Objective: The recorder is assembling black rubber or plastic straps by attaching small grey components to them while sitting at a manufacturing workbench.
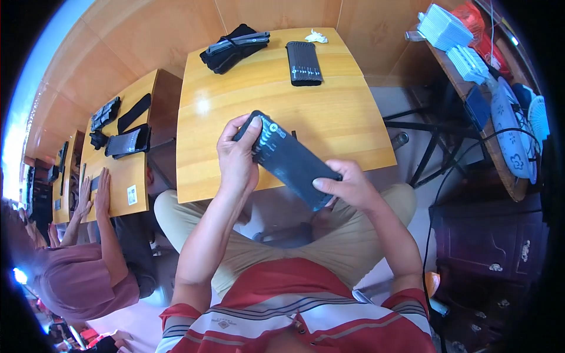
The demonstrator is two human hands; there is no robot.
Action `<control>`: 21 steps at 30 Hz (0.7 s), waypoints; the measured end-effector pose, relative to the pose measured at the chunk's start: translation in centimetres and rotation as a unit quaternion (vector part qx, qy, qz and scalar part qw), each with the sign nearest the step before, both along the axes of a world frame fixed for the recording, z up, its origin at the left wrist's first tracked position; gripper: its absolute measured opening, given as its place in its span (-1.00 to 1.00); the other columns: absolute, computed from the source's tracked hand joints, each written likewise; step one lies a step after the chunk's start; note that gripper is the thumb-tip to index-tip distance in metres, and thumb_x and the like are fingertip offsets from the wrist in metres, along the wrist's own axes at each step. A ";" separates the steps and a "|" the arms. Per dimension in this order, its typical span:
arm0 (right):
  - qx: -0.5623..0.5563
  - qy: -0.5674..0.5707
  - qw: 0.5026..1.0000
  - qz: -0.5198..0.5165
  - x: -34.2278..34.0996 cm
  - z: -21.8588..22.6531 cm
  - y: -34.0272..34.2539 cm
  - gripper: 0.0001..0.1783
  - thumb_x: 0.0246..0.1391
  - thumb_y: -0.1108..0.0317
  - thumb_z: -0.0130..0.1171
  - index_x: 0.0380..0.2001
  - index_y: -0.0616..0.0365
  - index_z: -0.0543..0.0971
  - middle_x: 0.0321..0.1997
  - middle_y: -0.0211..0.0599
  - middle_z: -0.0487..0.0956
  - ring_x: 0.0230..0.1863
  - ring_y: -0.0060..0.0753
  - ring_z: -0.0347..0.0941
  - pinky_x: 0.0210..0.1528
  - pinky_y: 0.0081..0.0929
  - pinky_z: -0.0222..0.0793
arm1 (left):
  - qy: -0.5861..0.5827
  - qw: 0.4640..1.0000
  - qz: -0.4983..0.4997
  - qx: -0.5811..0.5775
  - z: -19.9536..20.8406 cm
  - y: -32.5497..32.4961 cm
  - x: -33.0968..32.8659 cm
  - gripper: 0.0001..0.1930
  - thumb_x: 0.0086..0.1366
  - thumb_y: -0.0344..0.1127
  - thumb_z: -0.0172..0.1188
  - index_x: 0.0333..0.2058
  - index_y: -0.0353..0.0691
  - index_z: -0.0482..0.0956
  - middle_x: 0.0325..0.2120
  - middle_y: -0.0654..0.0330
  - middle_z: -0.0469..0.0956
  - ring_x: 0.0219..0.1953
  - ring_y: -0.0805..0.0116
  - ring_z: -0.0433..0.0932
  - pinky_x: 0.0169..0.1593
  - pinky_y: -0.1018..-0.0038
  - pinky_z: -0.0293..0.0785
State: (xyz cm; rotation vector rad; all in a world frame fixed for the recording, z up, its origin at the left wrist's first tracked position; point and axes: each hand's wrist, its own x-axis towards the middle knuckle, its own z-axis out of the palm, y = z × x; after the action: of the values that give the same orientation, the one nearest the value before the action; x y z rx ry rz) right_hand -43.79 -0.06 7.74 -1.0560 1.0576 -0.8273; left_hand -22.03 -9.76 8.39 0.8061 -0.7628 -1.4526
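Note:
A flat, dark, oblong bundle (291,160) with white print along one end is held aslant above the near edge of the wooden table (229,123). It looks like thin layers stacked slightly offset; its exact kind is unclear. My left hand (240,147) grips the printed upper-left end, thumb on top. The lower-right end is pinched in my right hand (347,183), with the thumb on its face and the fingers mostly hidden underneath. Farther back lies a similar dark bundle (304,62), its white print toward me.
A black heap with grey strips (235,47) and a crumpled white tissue (316,37) lie at the table's far side. Left, a co-worker's hands (94,194) rest at another table with dark bundles (126,142). Right stands a shelf with white stacks (444,28) and a hanging cable.

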 end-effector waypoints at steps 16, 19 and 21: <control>-0.135 -0.104 0.969 -0.179 -4.5 -2.8 -4.3 -0.70 0.20 0.26 0.24 -0.15 0.29 0.57 -0.38 -0.34 0.62 -0.45 -0.63 0.55 -0.48 -0.66 0.53 | -0.038 0.999 -0.002 0.036 -1.6 -6.7 -4.9 -0.80 0.39 -0.23 0.18 -0.15 -0.22 0.53 -0.40 0.32 0.59 -0.41 0.57 0.55 -0.33 0.57 0.53; -0.150 -0.086 0.961 -0.216 -5.1 -3.5 -4.6 -0.72 0.22 0.27 0.21 -0.16 0.29 0.59 -0.39 -0.36 0.62 -0.46 -0.65 0.54 -0.49 -0.68 0.49 | -0.018 0.997 -0.050 0.048 -1.7 -6.9 -5.2 -0.77 0.43 -0.16 0.11 -0.16 -0.22 0.53 -0.40 0.33 0.59 -0.41 0.58 0.55 -0.34 0.57 0.53; -0.153 -0.077 0.956 -0.237 -5.7 -3.6 -4.7 -0.73 0.22 0.28 0.21 -0.17 0.29 0.59 -0.40 -0.37 0.62 -0.47 -0.65 0.54 -0.50 -0.69 0.47 | -0.046 0.996 -0.073 0.034 -1.9 -7.2 -5.2 -0.75 0.44 -0.14 0.09 -0.15 -0.22 0.53 -0.39 0.33 0.59 -0.41 0.57 0.55 -0.33 0.57 0.54</control>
State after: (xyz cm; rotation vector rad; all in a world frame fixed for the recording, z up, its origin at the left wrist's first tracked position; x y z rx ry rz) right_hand -49.53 -4.78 4.10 -0.9837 1.0856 -1.4759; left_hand -27.22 -16.97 6.54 0.8898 -0.8600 -1.5872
